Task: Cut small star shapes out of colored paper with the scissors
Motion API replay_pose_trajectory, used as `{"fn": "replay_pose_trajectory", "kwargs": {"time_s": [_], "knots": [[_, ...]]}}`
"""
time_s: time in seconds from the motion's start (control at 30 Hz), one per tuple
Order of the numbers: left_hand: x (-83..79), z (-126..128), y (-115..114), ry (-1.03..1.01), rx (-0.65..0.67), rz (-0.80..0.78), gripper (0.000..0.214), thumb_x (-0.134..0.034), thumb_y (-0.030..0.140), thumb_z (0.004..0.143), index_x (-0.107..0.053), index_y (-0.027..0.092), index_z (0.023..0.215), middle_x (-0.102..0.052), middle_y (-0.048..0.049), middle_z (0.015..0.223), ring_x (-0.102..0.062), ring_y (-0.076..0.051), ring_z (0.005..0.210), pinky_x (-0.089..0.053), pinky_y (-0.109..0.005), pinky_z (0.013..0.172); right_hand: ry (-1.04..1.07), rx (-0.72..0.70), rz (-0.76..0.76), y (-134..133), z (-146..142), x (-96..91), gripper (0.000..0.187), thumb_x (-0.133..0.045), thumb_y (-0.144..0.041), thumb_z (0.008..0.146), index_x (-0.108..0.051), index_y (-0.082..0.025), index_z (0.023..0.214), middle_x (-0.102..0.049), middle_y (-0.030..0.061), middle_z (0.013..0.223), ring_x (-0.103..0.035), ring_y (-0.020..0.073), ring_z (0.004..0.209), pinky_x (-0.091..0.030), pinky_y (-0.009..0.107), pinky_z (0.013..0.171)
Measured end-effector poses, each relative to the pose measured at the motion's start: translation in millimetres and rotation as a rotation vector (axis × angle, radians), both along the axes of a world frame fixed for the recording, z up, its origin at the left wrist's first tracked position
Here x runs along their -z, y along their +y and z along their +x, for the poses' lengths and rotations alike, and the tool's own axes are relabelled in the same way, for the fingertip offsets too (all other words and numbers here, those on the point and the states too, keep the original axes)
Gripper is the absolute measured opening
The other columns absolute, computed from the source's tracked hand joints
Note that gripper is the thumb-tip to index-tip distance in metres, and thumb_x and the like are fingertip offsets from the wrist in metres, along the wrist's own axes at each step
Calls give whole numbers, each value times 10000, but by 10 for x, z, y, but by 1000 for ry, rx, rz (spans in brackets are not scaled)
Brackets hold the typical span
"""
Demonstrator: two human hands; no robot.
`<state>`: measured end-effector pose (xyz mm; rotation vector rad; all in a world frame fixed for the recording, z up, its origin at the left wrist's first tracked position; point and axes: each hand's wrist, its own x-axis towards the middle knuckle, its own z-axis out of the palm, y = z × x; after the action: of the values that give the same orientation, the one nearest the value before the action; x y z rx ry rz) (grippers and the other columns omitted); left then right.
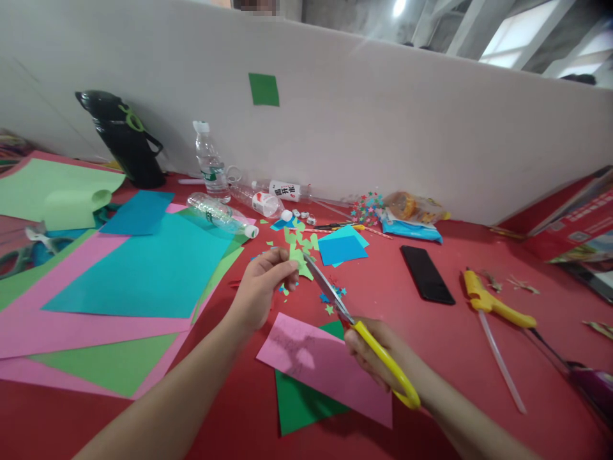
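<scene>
In the head view, the left hand [258,284] pinches a light-green paper piece [302,264] over the red table [431,338], and the right hand [396,345] grips yellow-handled scissors [363,332], their tips close to that paper. Nearer the person, a pink sheet [325,365] overlaps a dark-green sheet [304,404].

Red tabletop [378,281], white partition [383,115] behind it, bright windows [520,35] at upper right, glowing light [399,7] overhead

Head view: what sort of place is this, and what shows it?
Probably a craft workspace: a large teal paper sheet, a yellow pistol-shaped glue gun and yellow-handled metal scissors in the right hand suggest it.
</scene>
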<state>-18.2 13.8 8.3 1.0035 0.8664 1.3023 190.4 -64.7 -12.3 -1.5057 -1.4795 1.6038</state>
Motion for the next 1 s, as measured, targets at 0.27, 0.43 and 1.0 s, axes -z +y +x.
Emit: {"fn": "replay_pose_trajectory", "kwargs": {"time_s": [0.27, 0.43, 1.0], "knots": [[46, 21, 1, -15, 65, -16, 141, -660, 273, 775, -615, 166, 697, -625, -5, 625, -543, -107, 548, -435, -249, 574, -32, 16, -5, 23, 12, 98, 401, -525, -580, 817, -433, -221, 663, -309, -109, 433, -266, 48, 296, -238, 159, 267], [-9, 75, -40, -25, 73, -31, 140, -685, 269, 741, -626, 160, 677, -649, -17, 633, -571, -115, 554, -455, -262, 591, -8, 20, -17, 28, 10, 109, 366, -533, -531, 836, -446, -219, 665, -323, -110, 418, -273, 53, 295, -236, 157, 265], [26, 35, 14, 85, -28, 63, 147, -647, 239, 777, -582, 174, 662, -608, 15, 588, -541, -101, 557, -424, -243, 600, 88, 5, -153, 62, 40, 152, 250, -544, -387, 803, -444, -219, 647, -313, -104, 448, -253, 52, 319, -241, 159, 276]]}}
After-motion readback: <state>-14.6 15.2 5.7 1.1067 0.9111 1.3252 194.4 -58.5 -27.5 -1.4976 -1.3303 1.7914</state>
